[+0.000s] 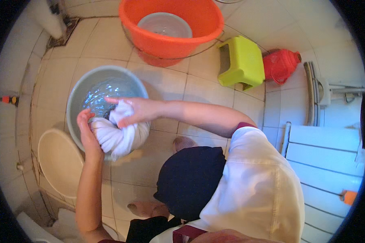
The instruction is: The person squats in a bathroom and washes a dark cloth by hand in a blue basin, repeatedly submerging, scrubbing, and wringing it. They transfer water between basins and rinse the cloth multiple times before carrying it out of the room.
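Note:
A white cloth [121, 136], bunched and twisted, hangs over the near right rim of a grey-blue basin [76, 91] that holds rippling water. My left hand [89, 130] supports the cloth from its left side, its fingers pointing up and curled a little. My right hand [137, 111] reaches in from the right and grips a folded part of the cloth at the top, with the index finger stretched out over the water. Part of the basin's near wall is hidden behind the cloth.
A large orange bucket [170, 47] with a pale basin [182, 25] inside stands ahead. A yellow-green plastic stool [246, 62] and a red plastic container [281, 65] are at the right. A beige basin [60, 164] leans at the left.

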Tool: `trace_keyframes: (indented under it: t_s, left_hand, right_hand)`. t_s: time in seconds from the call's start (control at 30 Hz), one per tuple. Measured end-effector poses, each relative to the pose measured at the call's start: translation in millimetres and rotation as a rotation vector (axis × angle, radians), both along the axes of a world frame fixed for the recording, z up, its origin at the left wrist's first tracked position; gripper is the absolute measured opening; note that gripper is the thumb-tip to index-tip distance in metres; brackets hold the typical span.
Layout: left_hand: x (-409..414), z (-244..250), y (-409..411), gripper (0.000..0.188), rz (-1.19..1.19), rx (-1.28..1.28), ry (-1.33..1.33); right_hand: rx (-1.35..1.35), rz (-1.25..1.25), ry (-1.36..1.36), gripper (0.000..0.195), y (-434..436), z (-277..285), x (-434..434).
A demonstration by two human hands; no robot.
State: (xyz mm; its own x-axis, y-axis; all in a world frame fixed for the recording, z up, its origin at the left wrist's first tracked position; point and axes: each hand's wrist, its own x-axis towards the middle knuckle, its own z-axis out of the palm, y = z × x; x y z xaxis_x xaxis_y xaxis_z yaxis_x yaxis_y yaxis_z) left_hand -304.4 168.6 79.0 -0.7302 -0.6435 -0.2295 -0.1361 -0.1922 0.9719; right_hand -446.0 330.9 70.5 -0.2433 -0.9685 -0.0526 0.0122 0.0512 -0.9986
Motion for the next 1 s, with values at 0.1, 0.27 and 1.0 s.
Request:
trace_keyframes:
  t_s: [0.1,0.27,1.0]
  left_hand:
    - [-54,-43,12,0.061,0.062,-0.050,-0.002]
    - [-109,-37,80,0.060,-0.232,-0.017,-0.063]
    - [27,-101,-27,0.045,-0.075,-0.484,-0.459]
  right_hand:
    - [-0.152,0.101,0.226,0.107,23,-25,13]
    - [0.080,-0.456,0.138,0.063,113,-32,12]
    - [0.695,-1.757,0.497,0.091,437,-12,-207]
